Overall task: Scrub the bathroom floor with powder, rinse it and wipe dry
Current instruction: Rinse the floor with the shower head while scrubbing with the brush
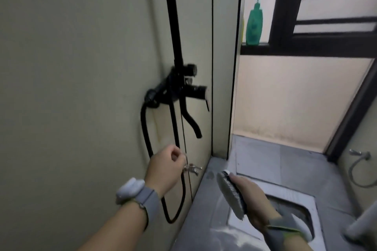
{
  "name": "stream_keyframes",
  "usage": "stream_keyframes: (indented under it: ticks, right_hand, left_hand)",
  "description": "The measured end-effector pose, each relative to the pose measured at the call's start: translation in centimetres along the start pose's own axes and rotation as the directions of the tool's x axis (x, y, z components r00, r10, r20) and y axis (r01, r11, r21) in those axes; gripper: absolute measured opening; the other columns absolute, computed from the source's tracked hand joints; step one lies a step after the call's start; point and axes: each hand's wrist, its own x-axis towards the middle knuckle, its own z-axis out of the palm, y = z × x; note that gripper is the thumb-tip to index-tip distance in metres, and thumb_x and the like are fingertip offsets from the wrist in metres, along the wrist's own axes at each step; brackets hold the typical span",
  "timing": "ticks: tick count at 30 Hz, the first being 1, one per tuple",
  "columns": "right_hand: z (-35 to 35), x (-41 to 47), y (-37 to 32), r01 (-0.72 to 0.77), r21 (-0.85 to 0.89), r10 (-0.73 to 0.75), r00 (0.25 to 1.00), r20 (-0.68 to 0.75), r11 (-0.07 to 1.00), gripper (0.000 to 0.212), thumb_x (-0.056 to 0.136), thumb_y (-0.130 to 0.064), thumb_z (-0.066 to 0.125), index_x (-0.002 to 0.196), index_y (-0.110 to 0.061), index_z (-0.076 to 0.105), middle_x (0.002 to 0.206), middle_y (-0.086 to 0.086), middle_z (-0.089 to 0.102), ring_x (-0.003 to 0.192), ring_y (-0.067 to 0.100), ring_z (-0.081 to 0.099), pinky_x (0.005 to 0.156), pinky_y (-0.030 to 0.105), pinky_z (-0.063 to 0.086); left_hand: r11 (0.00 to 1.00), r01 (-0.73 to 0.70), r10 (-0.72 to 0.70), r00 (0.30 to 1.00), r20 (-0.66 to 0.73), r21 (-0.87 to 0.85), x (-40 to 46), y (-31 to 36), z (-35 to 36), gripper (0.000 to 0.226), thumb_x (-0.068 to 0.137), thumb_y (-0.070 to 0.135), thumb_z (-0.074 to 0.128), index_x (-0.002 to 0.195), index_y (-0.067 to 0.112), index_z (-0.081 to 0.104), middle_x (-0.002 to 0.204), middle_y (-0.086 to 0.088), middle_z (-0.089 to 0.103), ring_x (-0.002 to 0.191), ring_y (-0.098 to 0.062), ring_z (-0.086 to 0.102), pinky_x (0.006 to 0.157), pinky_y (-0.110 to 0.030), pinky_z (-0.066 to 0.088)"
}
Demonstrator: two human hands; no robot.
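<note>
My left hand [165, 167] reaches to a small chrome tap [191, 168] low on the wall; its fingers are curled at the tap's handle, and whether they grip it I cannot tell. My right hand [253, 201] holds a scrub brush [230, 193] with white bristles facing left, above the grey tiled floor [263, 159]. White powder [234, 236] lies spread on the floor near the bottom edge. Both wrists wear grey bands.
A black shower mixer [179, 87] with spout, riser pipe and looping hose [175, 199] hangs on the left wall. A squat toilet pan [299, 210] is set into the floor. A green pump bottle [254, 24] stands on the window ledge. A spray hose [359, 169] hangs at right.
</note>
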Motion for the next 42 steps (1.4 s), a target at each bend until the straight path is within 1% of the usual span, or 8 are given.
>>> stream_keyframes:
  ticks: [9, 13, 19, 24, 30, 34, 39, 42]
  right_hand:
    - [3.0, -0.9, -13.6, 0.157, -0.195, -0.135, 0.984, 0.119, 0.968, 0.026, 0.087, -0.036, 0.069, 0.099, -0.013, 0.071, 0.094, 0.016, 0.071, 0.063, 0.020, 0.065, 0.047, 0.024, 0.046]
    - [3.6, 1.3, -15.3, 0.200, -0.342, -0.166, 0.978, 0.124, 0.918, 0.037, 0.080, -0.047, 0.072, 0.106, -0.022, 0.068, 0.100, 0.005, 0.071, 0.085, 0.018, 0.068, 0.068, 0.030, 0.052]
    - [4.8, 4.9, -18.1, 0.194, -0.487, -0.122, 0.977, 0.175, 0.851, 0.092, 0.065, -0.057, 0.078, 0.142, -0.028, 0.036, 0.127, 0.006, 0.057, 0.107, 0.021, 0.060, 0.097, 0.038, 0.049]
    - [6.0, 5.7, -17.8, 0.231, -0.554, -0.158, 0.971, 0.178, 0.800, 0.105, 0.074, -0.047, 0.079, 0.153, -0.027, 0.013, 0.138, 0.008, 0.049, 0.118, 0.024, 0.050, 0.098, 0.028, 0.038]
    - [6.4, 5.3, -18.2, 0.260, -0.523, -0.205, 0.965, 0.162, 0.812, 0.107, 0.073, -0.047, 0.079, 0.153, -0.028, 0.011, 0.143, 0.010, 0.046, 0.119, 0.024, 0.051, 0.104, 0.033, 0.040]
    - [6.3, 4.4, -18.7, 0.289, -0.511, -0.235, 0.957, 0.170, 0.809, 0.102, 0.075, -0.045, 0.078, 0.153, -0.028, 0.013, 0.141, 0.010, 0.047, 0.112, 0.022, 0.053, 0.102, 0.033, 0.042]
    - [5.7, 2.9, -19.2, 0.322, -0.512, -0.259, 0.947, 0.192, 0.796, 0.101, 0.076, -0.046, 0.077, 0.153, -0.027, 0.014, 0.147, 0.010, 0.042, 0.124, 0.024, 0.047, 0.104, 0.032, 0.038]
    - [4.5, 2.4, -19.5, 0.329, -0.497, -0.275, 0.944, 0.181, 0.803, 0.100, 0.077, -0.047, 0.077, 0.152, -0.028, 0.015, 0.151, 0.009, 0.036, 0.129, 0.025, 0.043, 0.105, 0.033, 0.037]
  left_hand:
    - [0.909, -0.194, 0.254, 0.960, -0.121, 0.369, 10.6, 9.1, -9.9, 0.016, 0.096, 0.022, 0.047, 0.095, 0.011, 0.059, 0.092, -0.010, 0.065, 0.084, -0.032, 0.058, 0.071, -0.037, 0.046]
    - [0.781, -0.191, 0.218, 0.976, 0.028, 0.595, 14.7, 8.5, -9.8, 0.020, 0.094, 0.017, 0.048, 0.110, 0.007, 0.057, 0.110, -0.015, 0.061, 0.097, -0.036, 0.057, 0.079, -0.039, 0.046]
    - [0.698, -0.180, 0.068, 0.980, 0.187, 0.693, 18.9, 9.6, -9.3, 0.025, 0.093, 0.014, 0.048, 0.114, 0.007, 0.059, 0.112, -0.012, 0.064, 0.093, -0.028, 0.060, 0.069, -0.030, 0.042]
    - [0.889, -0.100, 0.006, 0.978, 0.207, 0.446, 19.8, 9.6, -9.1, 0.048, 0.095, 0.012, 0.049, 0.143, 0.015, 0.040, 0.136, -0.012, 0.053, 0.119, -0.032, 0.054, 0.091, -0.030, 0.044]
    - [0.999, -0.002, -0.003, 0.992, 0.124, 0.039, 19.4, 9.6, -9.1, 0.047, 0.091, 0.004, 0.044, 0.136, 0.016, 0.048, 0.128, -0.012, 0.058, 0.105, -0.034, 0.059, 0.093, -0.042, 0.051]
    - [0.995, -0.069, 0.068, 0.998, 0.017, 0.073, 18.3, 10.5, -10.0, 0.046, 0.095, 0.007, 0.042, 0.140, 0.015, 0.044, 0.135, -0.010, 0.055, 0.120, -0.032, 0.052, 0.096, -0.033, 0.042]
    - [0.997, -0.015, 0.009, 0.998, -0.069, -0.081, 18.4, 11.8, -10.5, 0.039, 0.091, 0.008, 0.042, 0.127, 0.016, 0.055, 0.108, -0.014, 0.065, 0.095, -0.038, 0.063, 0.083, -0.041, 0.053]
    - [0.935, -0.040, -0.010, 0.990, -0.139, -0.353, 18.6, 13.2, -10.6, 0.028, 0.089, 0.007, 0.036, 0.087, 0.024, 0.059, 0.084, -0.012, 0.061, 0.074, -0.033, 0.060, 0.068, -0.040, 0.051]
